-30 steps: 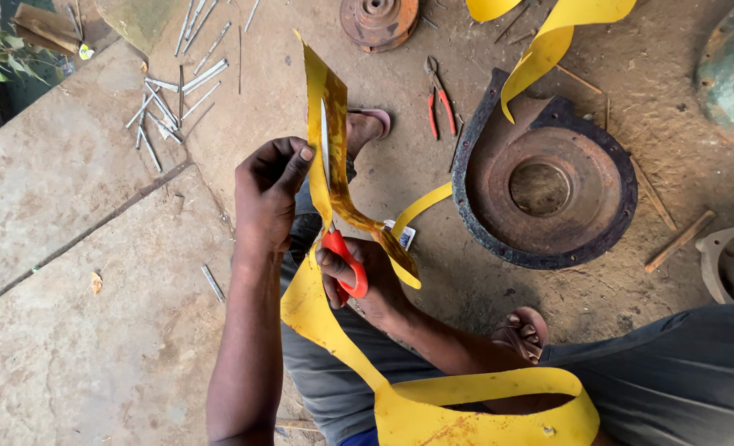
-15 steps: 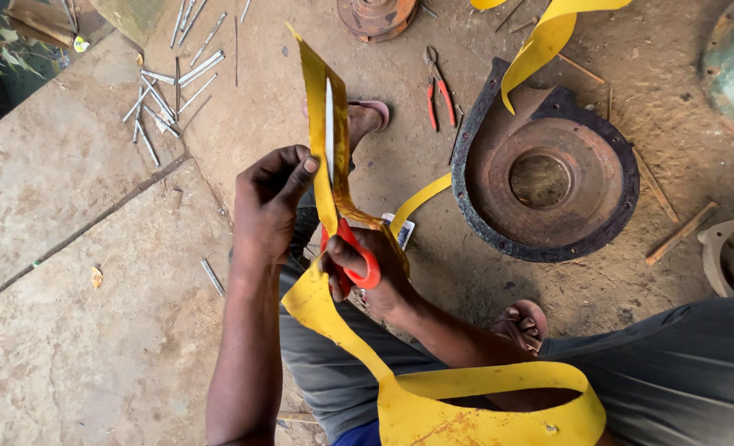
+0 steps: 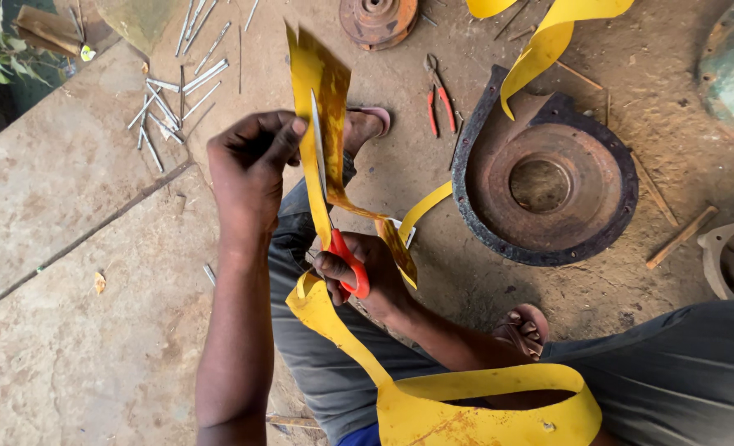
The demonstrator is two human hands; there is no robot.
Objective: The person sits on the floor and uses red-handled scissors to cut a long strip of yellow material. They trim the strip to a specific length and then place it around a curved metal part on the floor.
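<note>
While most of the person stayed out of shot, cut off at the bottom edge, only the forearms, grey trousers (image 3: pixel 317 363) and two sandalled feet showed, and the scissor handles were mostly buried in the right hand (image 3: pixel 365 277), so I couldn't really make out the finger loops. The left hand (image 3: pixel 250 161) came in from the lower middle, arm running almost straight up the frame, thumb and fingertips pinched together on the left edge of the yellow sheet strip (image 3: pixel 316 91). The right hand sat just below centre, curled tight round the red-handled scissors (image 3: pixel 334 223), forearm angling off to the lower right. The scissors pointed up the frame, long axis near vertical, blade lying along the strip and tip near the left thumb. The strip stood upright at top centre, then curled down past the hands into a wide loop at the bottom edge. A rusty round pump casing (image 3: pixel 544 177) lay at right of centre, red-handled pliers (image 3: pixel 440 95) above it on the left, and loose metal rods (image 3: pixel 173 95) lay at upper left.
</note>
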